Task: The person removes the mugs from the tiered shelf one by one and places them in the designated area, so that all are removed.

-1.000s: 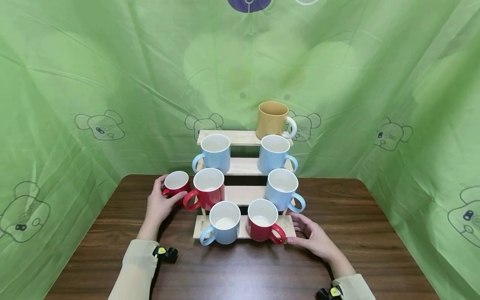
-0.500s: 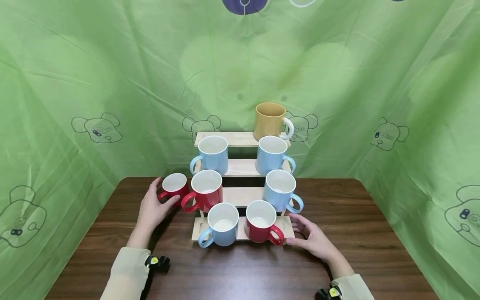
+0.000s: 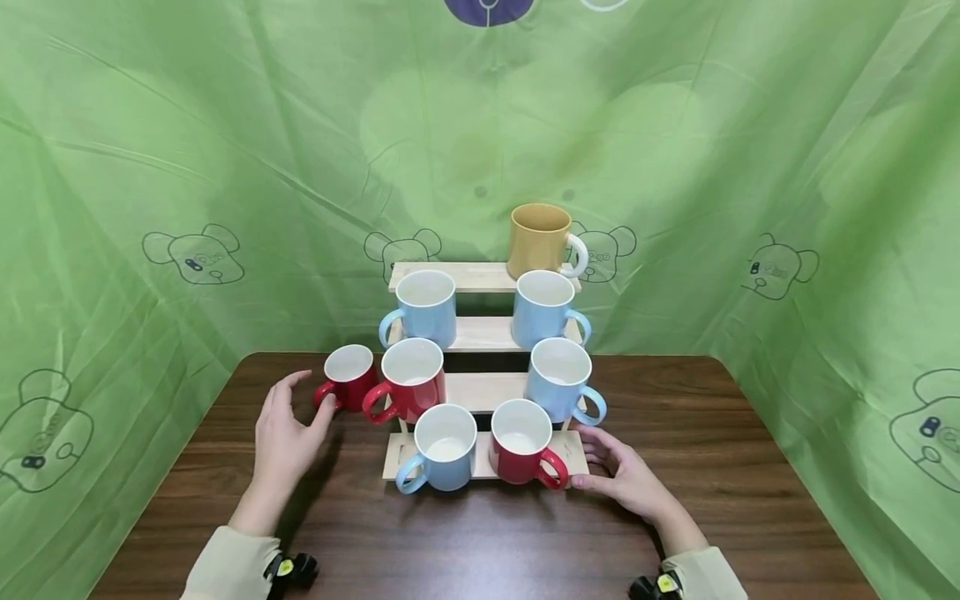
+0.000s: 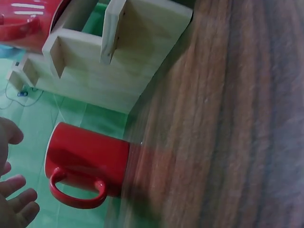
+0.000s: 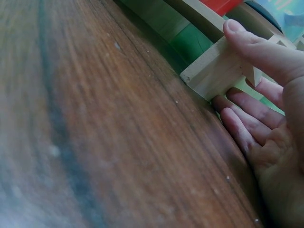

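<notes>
A red mug with a white inside stands upright on the table at the rack's left, handle towards the left hand. That hand is apart from the mug's body, thumb and fingers spread; in the head view the thumb tip overlaps the mug near its handle. The left wrist view shows a gap between fingertips and the red mug. At the rack's lower right corner, the right hand grips the tiered wooden rack. Its thumb lies at the bottom step's front edge, the other fingers against the side panel.
On the bottom step stand a light blue mug and a red mug. Higher up are another red mug, several light blue mugs and a yellow mug on top. A green curtain hangs behind the table.
The left hand has let go of the red mug beside the rack and drawn back left and towards the person. That mug now stands free; the right hand has stayed at the rack.
</notes>
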A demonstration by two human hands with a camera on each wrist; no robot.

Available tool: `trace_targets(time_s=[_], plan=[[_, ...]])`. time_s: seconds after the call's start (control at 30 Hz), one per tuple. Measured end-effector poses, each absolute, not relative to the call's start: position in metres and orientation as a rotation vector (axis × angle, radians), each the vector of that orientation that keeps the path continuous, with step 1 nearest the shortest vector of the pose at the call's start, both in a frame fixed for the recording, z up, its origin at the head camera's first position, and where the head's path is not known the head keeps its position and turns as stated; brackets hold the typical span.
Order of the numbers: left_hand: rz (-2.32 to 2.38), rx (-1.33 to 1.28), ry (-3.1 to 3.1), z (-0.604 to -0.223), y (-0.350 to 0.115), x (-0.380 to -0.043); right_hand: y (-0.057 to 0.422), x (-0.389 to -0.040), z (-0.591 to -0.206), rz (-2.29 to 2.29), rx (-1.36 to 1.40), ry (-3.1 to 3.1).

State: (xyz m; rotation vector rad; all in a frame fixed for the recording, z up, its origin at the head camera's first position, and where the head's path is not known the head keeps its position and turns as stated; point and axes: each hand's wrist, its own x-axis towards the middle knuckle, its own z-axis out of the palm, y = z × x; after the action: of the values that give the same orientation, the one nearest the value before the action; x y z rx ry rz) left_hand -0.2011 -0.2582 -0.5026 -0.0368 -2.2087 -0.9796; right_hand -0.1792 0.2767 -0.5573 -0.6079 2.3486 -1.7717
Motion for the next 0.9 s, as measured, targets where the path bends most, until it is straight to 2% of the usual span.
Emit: trace_targets(time_s=[0.5, 0.9], plan=[[-1.428, -0.150, -2.215, -0.520, -0.230, -0.182, 0.276, -0.180, -0.558, -1.763, -0.576, 2.349], [-1.743, -0.515, -2.188, -0.544, -0.225, -0.180, 0.276, -0.178, -0.556, -1.771, -0.571, 2.344]])
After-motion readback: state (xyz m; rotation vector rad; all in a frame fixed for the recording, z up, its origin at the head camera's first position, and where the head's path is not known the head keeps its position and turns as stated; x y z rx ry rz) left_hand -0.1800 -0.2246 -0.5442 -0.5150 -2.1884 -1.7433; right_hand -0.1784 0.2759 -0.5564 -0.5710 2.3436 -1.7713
